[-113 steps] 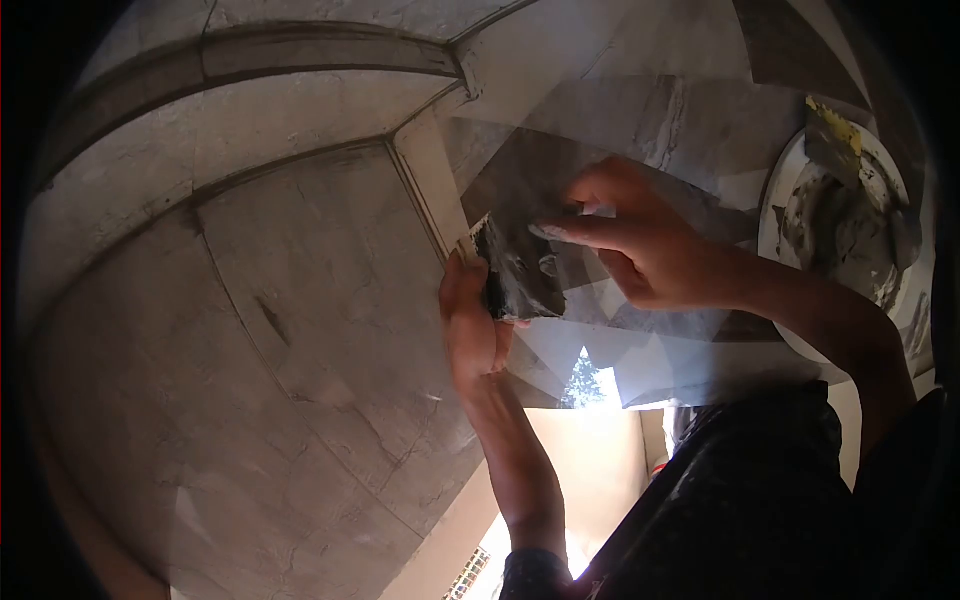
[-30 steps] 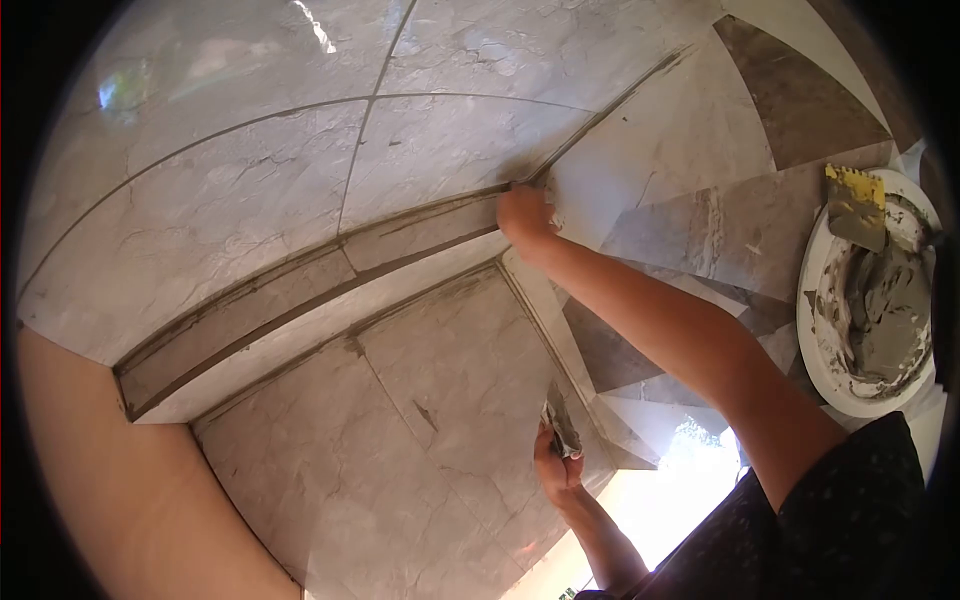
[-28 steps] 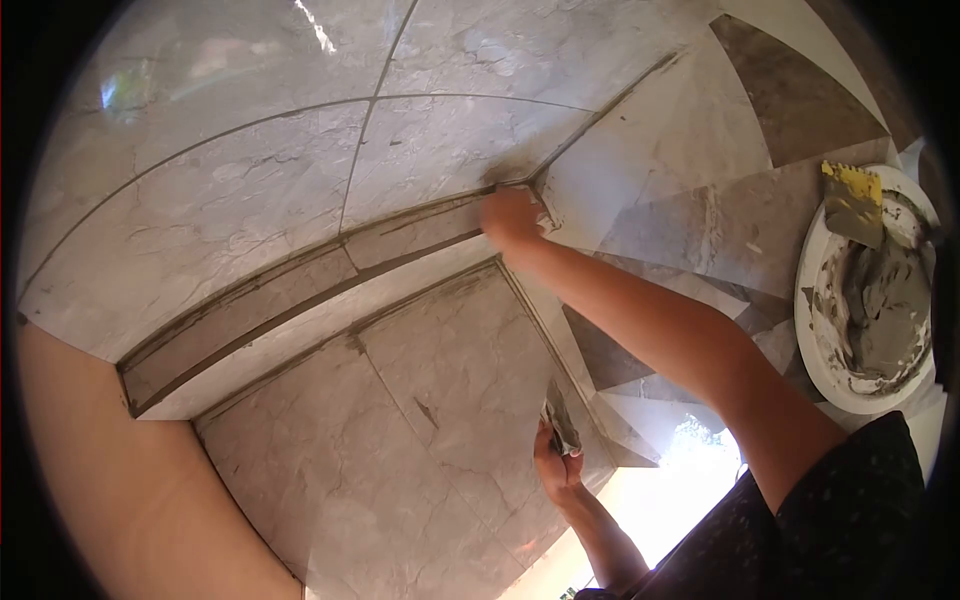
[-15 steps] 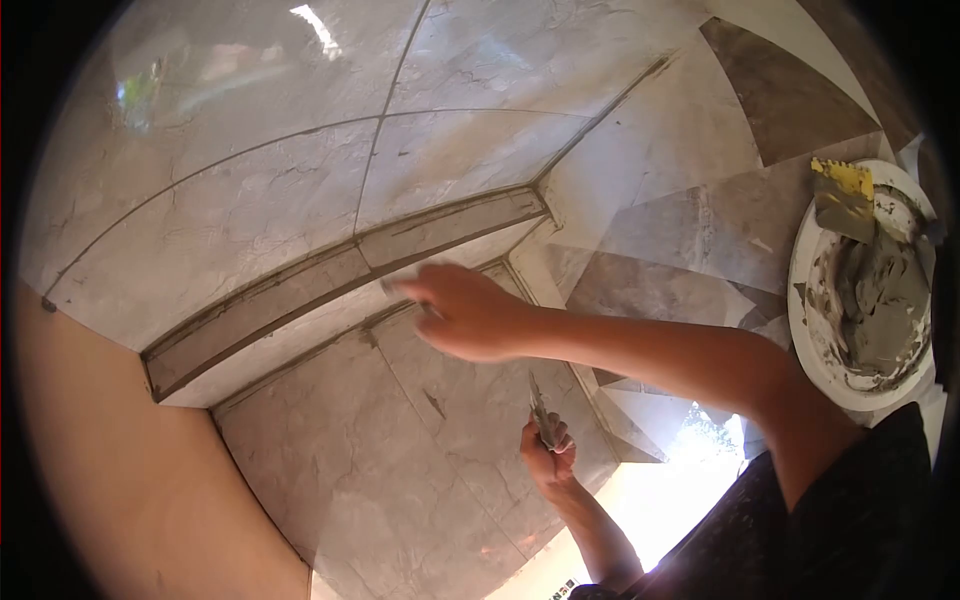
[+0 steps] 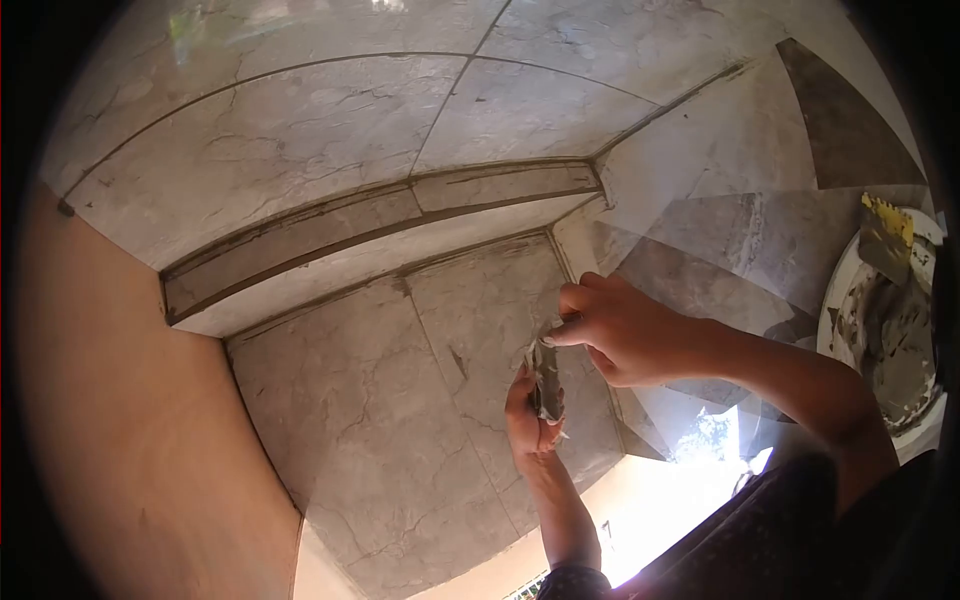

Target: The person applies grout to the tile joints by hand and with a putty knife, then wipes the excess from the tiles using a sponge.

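— Your upper tiles (image 5: 300,150) look pale grey, marbled with darker veins and crossed by dark joint lines.

— Yes, and you have browner grey on the lower tiles (image 5: 340,400), veined too, while the plain wall (image 5: 130,400) at the side is peachy tan.

— What about your patchwork surface (image 5: 740,240)?

— You see angular patches there, pale grey against mid-grey, with a dark brown wedge (image 5: 850,120).

— And your tub (image 5: 831,310)?

— White at the rim, streaked with grey paste (image 5: 890,325); your notched scraper (image 5: 887,235) is yellow along its toothed end, grey-brown below. Your clothing (image 5: 740,530) is near-black, faintly speckled.
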Tool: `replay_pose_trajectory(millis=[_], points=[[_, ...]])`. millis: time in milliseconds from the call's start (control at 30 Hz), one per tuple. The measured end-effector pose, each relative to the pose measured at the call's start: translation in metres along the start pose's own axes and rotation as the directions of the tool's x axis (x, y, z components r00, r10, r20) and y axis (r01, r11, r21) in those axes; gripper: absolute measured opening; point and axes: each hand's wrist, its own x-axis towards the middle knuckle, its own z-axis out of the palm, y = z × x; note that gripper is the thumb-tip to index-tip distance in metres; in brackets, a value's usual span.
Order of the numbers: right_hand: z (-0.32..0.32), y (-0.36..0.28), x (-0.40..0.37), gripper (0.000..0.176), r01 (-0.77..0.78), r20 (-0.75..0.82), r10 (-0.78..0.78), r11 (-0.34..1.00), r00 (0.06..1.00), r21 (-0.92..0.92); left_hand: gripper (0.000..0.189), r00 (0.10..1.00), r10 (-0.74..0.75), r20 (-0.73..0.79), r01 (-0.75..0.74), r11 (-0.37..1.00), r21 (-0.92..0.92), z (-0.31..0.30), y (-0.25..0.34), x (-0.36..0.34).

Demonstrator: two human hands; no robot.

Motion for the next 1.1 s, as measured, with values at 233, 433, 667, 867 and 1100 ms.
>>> replay_pose_trajectory(millis=[233,433,667,867,1100], points=[[0.005,0.001,0.008,0.035,-0.035,0.123,0.025,0.996,0.992,0.080,0.028,0.982,0.066,-0.176,-0.026,0.976,0.216,0.026,0.004,0.003],[-0.011,0.024,0.087,0.052,0.063,-0.249,-0.121,0.972,0.961,-0.228,0.021,0.999,0.031,-0.041,-0.035,0.992,-0.120,-0.015,0.018,-0.004],[-0.038,-0.019,0.195,0.059,0.232,-0.080,-0.370,0.719,0.925,-0.655,0.012,0.877,0.058,-0.477,-0.034,0.998,0.059,0.014,0.014,-0.021],[-0.029,-0.038,0.226,0.057,0.211,-0.140,-0.488,0.595,0.862,-0.776,0.010,0.891,0.054,-0.451,-0.018,0.996,0.084,-0.007,0.009,-0.022],[-0.033,0.039,0.170,0.058,0.112,-0.055,-0.285,0.537,0.957,-0.836,0.023,1.000,0.022,-0.015,-0.025,0.968,-0.251,-0.038,-0.004,-0.020]])
